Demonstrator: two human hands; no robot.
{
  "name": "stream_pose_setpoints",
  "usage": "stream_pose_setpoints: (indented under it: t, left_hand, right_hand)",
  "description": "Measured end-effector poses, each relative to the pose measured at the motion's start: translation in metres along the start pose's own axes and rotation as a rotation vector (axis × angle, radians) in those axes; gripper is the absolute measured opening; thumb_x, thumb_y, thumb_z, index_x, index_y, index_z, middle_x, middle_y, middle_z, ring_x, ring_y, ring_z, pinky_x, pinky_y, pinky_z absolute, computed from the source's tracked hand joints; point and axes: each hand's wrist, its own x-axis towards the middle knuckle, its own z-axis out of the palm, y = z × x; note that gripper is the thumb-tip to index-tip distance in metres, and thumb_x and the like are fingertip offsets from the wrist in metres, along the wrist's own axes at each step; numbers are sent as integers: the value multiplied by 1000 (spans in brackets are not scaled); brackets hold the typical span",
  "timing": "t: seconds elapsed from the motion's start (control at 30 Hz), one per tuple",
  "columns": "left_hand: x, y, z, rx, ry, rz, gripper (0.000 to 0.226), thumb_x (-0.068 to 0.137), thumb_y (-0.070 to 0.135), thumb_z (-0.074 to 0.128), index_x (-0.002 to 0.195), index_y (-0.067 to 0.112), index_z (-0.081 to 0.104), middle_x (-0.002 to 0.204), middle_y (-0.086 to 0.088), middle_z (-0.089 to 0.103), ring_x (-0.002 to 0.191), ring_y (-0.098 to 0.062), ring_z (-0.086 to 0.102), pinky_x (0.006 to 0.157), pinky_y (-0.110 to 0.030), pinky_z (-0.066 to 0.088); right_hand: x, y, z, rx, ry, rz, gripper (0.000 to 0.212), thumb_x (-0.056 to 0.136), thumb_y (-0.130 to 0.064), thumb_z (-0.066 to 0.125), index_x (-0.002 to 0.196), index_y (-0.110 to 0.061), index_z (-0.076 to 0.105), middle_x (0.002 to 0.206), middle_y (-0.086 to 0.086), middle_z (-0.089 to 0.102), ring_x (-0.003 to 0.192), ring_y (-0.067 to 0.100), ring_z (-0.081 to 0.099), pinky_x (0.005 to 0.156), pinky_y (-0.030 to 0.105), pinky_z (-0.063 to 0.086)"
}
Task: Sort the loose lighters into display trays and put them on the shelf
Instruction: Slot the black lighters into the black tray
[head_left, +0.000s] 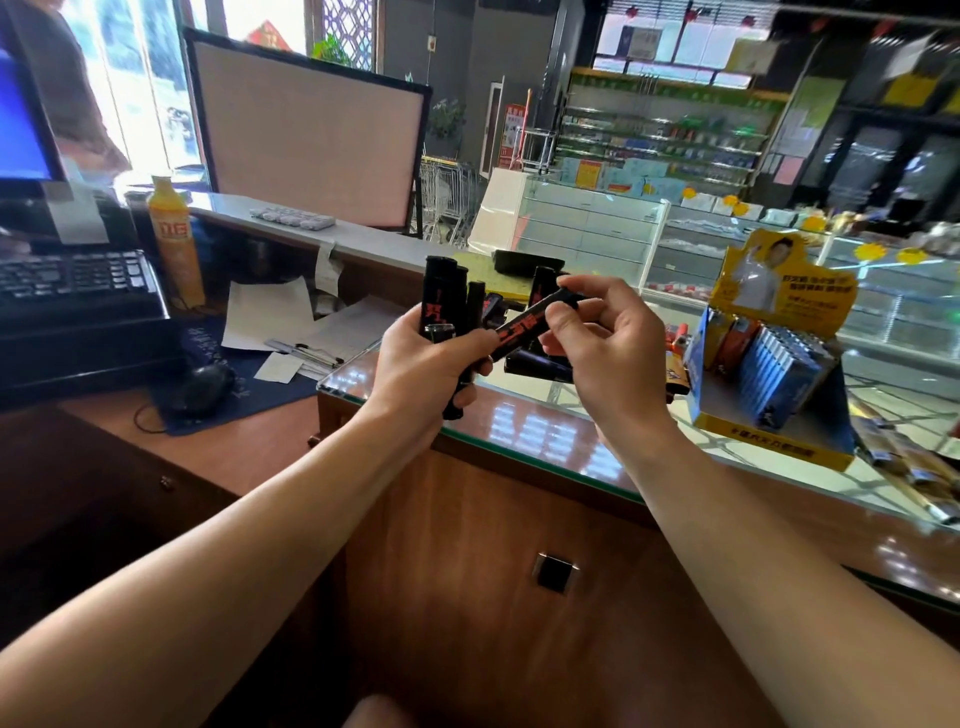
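Item: black lighters with red print, a bunch (447, 301) standing upright in the left hand (421, 364), whose fingers curl round them above the glass-topped bench (519, 431); one single lighter (524, 327) is pinched near its top between thumb and fingers of the right hand (597, 353), its lower end meeting the bunch. Handling, as judged: light, rigid, smooth-cased and liable to slip, best taken across the flat sides at mid-body. Destination: yellow display tray (769, 441), to the right on the bench, part filled with blue lighters (774, 358).

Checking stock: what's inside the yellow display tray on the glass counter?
The yellow display tray holds a row of blue lighters and a few orange lighters; its floor beneath them is covered.
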Motion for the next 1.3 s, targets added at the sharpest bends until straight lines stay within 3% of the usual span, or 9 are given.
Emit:
stream_pose_setpoints:
  t: [0.23,0.33,0.5,0.6,0.7,0.87,1.0,1.3]
  left_hand:
    - [8,-1,-3,-21,21,-72,19,85,-1,71,85,8,54,70,-17,58,56,-22,48,40,-25,31]
    - [12,1,-3,-44,-11,-143,18,85,-2,70,89,5,53,76,-18,59,56,-20,53,37,-22,31]
    - [19,2,-3,-54,-86,-264,29,90,4,66,115,-3,55,78,-16,64,53,-16,55,35,-20,29]
    - [22,2,-2,-50,-115,-286,26,91,8,65,113,-1,55,76,-14,66,53,-16,55,34,-19,29]
    - [25,2,-1,-42,-108,-271,17,91,9,68,101,3,55,81,-17,68,53,-18,58,34,-20,29]
    - [36,2,-3,-43,-85,-240,11,90,8,68,95,4,59,77,-14,68,53,-17,57,35,-19,30]
    - [48,-1,-2,-22,-89,-218,12,89,11,70,92,4,62,78,-15,68,54,-18,59,35,-20,31]
    - [90,1,9,-30,-45,-133,13,87,9,73,82,5,61,72,-14,64,51,-20,58,36,-20,31]
  right_hand:
    - [2,3,-7,-35,-111,-23,33,89,-1,66,112,-25,63,94,4,70,80,19,72,71,26,58]
    - [6,3,-13,-79,-166,-91,36,88,1,67,109,-28,62,97,6,70,84,23,71,77,37,60]
    - [11,6,-22,-175,-235,-163,27,86,-4,71,105,-23,66,98,-4,70,82,17,70,72,31,56]
    - [14,9,-24,-168,-191,-154,23,84,-5,72,97,-24,70,89,-3,73,79,14,71,70,26,52]
    - [19,13,-25,-152,-93,-147,23,87,-8,71,95,-30,72,80,-7,72,74,13,69,71,28,54]
    - [35,23,-28,-138,10,-78,20,91,-9,67,98,-27,72,80,-8,72,70,13,70,74,33,58]
    - [45,27,-27,-187,32,-81,26,91,-11,67,91,-37,69,74,-10,70,66,9,68,70,31,57]
    - [93,26,-29,-360,119,-113,15,89,-17,70,97,-30,70,86,-11,71,81,10,70,79,35,59]
